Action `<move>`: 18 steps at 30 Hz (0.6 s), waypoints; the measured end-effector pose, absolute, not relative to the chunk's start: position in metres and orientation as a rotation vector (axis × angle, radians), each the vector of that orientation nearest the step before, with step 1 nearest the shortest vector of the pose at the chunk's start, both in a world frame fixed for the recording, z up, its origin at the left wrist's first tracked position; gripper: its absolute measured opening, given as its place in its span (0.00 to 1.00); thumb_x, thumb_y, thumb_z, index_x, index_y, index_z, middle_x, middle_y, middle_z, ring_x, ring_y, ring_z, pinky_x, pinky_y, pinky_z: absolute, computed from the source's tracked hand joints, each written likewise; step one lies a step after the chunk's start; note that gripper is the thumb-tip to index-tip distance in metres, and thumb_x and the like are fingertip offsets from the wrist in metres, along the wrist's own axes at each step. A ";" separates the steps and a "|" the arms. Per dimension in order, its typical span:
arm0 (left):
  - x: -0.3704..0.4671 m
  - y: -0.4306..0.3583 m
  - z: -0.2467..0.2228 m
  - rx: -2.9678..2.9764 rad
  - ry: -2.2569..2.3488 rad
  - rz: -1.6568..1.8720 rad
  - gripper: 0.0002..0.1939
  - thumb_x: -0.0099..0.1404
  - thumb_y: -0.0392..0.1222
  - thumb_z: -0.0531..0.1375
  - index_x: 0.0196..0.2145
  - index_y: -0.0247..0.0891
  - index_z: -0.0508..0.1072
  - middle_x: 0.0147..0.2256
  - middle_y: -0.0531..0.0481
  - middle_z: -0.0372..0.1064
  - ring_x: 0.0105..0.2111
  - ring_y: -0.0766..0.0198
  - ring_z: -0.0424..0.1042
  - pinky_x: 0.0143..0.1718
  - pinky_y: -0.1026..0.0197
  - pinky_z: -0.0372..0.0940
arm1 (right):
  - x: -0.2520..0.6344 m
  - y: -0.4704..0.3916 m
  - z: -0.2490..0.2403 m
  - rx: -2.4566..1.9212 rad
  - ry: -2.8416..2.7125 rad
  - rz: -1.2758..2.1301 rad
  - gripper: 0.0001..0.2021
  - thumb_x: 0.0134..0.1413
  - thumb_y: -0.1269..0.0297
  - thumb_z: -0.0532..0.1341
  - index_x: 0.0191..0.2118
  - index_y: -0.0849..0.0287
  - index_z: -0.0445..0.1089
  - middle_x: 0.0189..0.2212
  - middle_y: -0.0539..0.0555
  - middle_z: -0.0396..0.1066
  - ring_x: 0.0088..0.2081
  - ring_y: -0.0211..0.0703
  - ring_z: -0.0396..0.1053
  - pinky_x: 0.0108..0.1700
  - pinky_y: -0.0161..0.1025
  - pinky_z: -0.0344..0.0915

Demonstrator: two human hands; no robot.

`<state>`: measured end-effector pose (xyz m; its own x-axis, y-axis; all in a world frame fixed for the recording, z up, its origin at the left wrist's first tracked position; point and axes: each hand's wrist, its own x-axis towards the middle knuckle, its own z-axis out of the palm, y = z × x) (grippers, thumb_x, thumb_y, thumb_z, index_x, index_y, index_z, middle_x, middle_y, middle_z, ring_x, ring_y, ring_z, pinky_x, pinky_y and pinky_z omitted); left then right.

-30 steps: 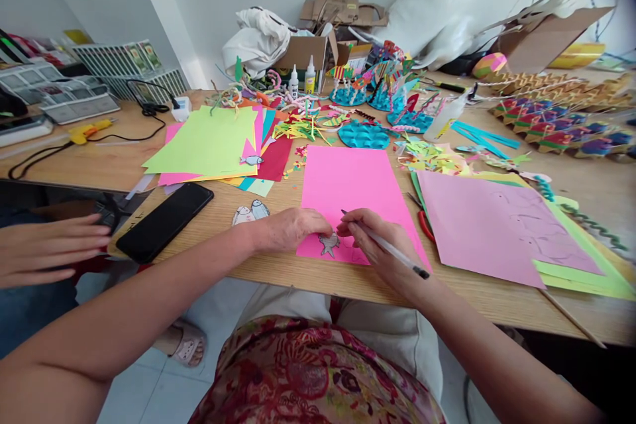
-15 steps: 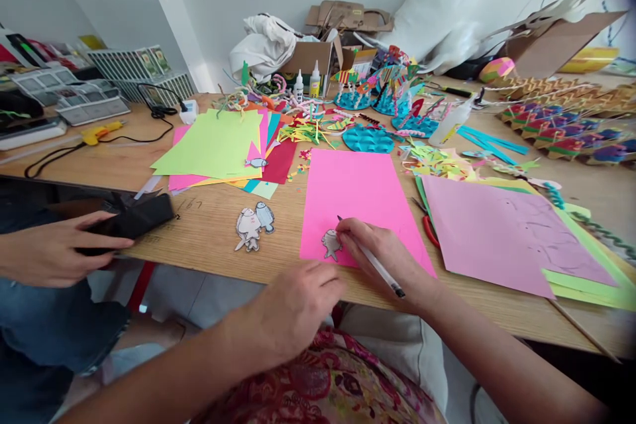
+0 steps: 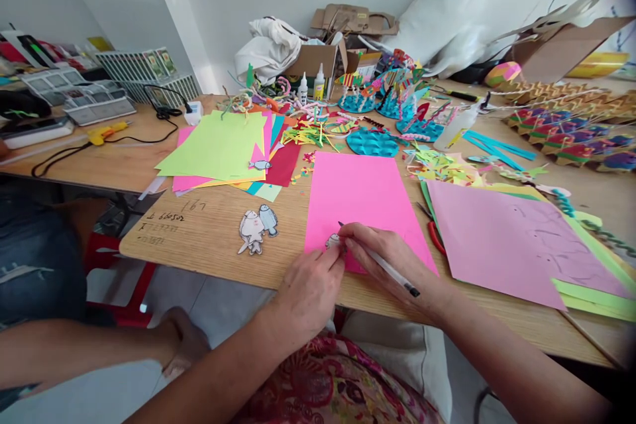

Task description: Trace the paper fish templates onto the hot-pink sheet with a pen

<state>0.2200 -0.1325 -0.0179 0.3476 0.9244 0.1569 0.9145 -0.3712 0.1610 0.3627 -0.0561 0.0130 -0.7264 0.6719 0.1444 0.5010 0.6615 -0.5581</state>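
Partly, a grey paper fish (image 3: 332, 240) is covered by the left hand (image 3: 312, 288), grip unclear; a translucent pen (image 3: 395, 273) is held by the right hand (image 3: 383, 246).

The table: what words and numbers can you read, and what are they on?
"660502", my best reading: handwritten on the wooden table.
Handwriting above and below it: too unclear.
Yellow-labelled bottle, white bottle: print too small.
White fish cutout: reddish marks, too small.
Any other labels: unreadable.
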 end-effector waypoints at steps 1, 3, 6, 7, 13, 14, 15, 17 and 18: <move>0.220 -0.134 -0.018 2.544 1.742 0.332 0.15 0.64 0.32 0.50 0.48 0.33 0.64 0.47 0.42 0.65 0.43 0.58 0.67 0.45 0.55 0.64 | 0.363 -0.055 0.013 -0.940 -2.500 0.756 0.10 0.58 0.67 0.48 0.41 0.58 0.63 0.29 0.54 0.72 0.29 0.41 0.70 0.31 0.36 0.63; 0.222 -0.135 -0.018 2.545 1.765 0.305 0.16 0.64 0.32 0.50 0.50 0.32 0.63 0.46 0.42 0.65 0.42 0.58 0.67 0.43 0.55 0.65 | 0.362 -0.053 0.014 -0.979 -2.368 0.902 0.09 0.56 0.67 0.49 0.41 0.58 0.62 0.28 0.52 0.72 0.29 0.40 0.69 0.30 0.36 0.63; 0.223 -0.137 -0.018 2.557 1.796 0.272 0.18 0.64 0.31 0.49 0.52 0.31 0.61 0.47 0.43 0.65 0.39 0.59 0.67 0.41 0.56 0.66 | 0.357 -0.048 0.015 -1.009 -2.167 1.159 0.05 0.52 0.68 0.50 0.33 0.58 0.61 0.22 0.49 0.68 0.25 0.38 0.66 0.27 0.34 0.62; 0.224 -0.137 -0.019 2.562 1.805 0.273 0.18 0.64 0.31 0.49 0.52 0.31 0.61 0.48 0.43 0.64 0.38 0.59 0.67 0.40 0.56 0.66 | 0.355 -0.046 0.014 -1.004 -2.132 1.217 0.04 0.50 0.69 0.51 0.30 0.58 0.61 0.20 0.48 0.66 0.24 0.37 0.65 0.26 0.34 0.61; 0.227 -0.140 -0.020 2.521 1.855 0.296 0.15 0.64 0.32 0.50 0.49 0.33 0.64 0.46 0.45 0.64 0.37 0.59 0.66 0.38 0.55 0.65 | 0.346 -0.040 0.010 -0.964 -2.111 1.382 0.03 0.44 0.69 0.53 0.25 0.59 0.62 0.19 0.47 0.63 0.21 0.34 0.58 0.22 0.32 0.56; 0.226 -0.140 -0.020 2.513 1.852 0.291 0.15 0.63 0.32 0.50 0.49 0.34 0.64 0.46 0.45 0.64 0.37 0.59 0.66 0.37 0.55 0.65 | 0.345 -0.040 0.009 -0.975 -2.106 1.397 0.02 0.43 0.69 0.53 0.25 0.59 0.62 0.19 0.47 0.63 0.21 0.34 0.58 0.22 0.32 0.55; 0.226 -0.141 -0.020 2.512 1.847 0.288 0.15 0.63 0.32 0.50 0.49 0.34 0.64 0.45 0.44 0.64 0.37 0.59 0.66 0.37 0.55 0.65 | 0.344 -0.040 0.008 -0.987 -2.100 1.404 0.02 0.43 0.69 0.53 0.25 0.59 0.62 0.19 0.47 0.63 0.21 0.34 0.58 0.22 0.32 0.55; 0.226 -0.141 -0.021 2.517 1.839 0.290 0.15 0.63 0.31 0.50 0.49 0.34 0.64 0.46 0.43 0.64 0.37 0.59 0.66 0.37 0.55 0.65 | 0.343 -0.039 0.007 -1.001 -2.093 1.407 0.02 0.43 0.69 0.53 0.25 0.59 0.62 0.20 0.48 0.64 0.21 0.34 0.58 0.22 0.32 0.55; 0.226 -0.141 -0.022 2.520 1.839 0.297 0.15 0.64 0.31 0.50 0.49 0.34 0.64 0.46 0.43 0.63 0.37 0.59 0.66 0.37 0.55 0.65 | 0.343 -0.039 0.006 -1.000 -2.091 1.405 0.02 0.43 0.69 0.53 0.25 0.59 0.62 0.20 0.48 0.64 0.21 0.34 0.58 0.22 0.32 0.55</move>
<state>0.2256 -0.1410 -0.0223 0.2934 0.9445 0.1478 0.9430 -0.3113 0.1174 0.3432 -0.0391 0.0058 -0.6489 0.7597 -0.0425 0.3263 0.2274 -0.9175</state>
